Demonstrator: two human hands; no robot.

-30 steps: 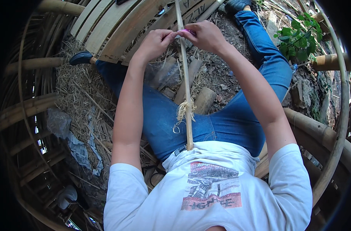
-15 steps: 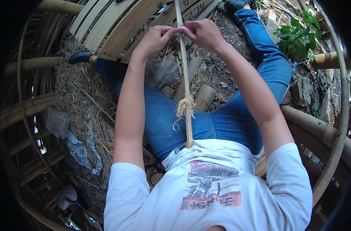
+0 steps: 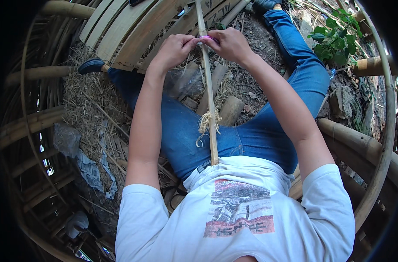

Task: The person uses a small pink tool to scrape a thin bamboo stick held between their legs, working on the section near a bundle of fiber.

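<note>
In the head view, a thin bamboo strip [image 3: 210, 109] is seen running from the waist of the seated person up between the knees and on past the two hands. Both hands are closed on it at the same height: the left hand [image 3: 172, 49] is pinching from the left side, the right hand [image 3: 230, 43] from the right, and a small pink thing [image 3: 207, 38], perhaps a band or a string, is held between their fingertips, right against the strip. What exactly the pink thing is cannot be told.

Compared with one second ago, the hands have been kept at almost the same place on the strip, but the fingertips have been brought closer together, and the pink thing, which was hardly visible then, is now shown more clearly between them. The strip itself has not been shifted, and the pale fibre knot [image 3: 207, 124] lower on it, above the thighs, is unchanged. From this it is judged that a fine tying or wrapping at the upper point is in progress, and that it is not yet finished, since both hands are needed there.

Under the legs, straw and earth are seen, with short bamboo pieces [image 3: 230, 110] near the strip and flat bamboo slats [image 3: 133, 35] beyond the hands
</note>
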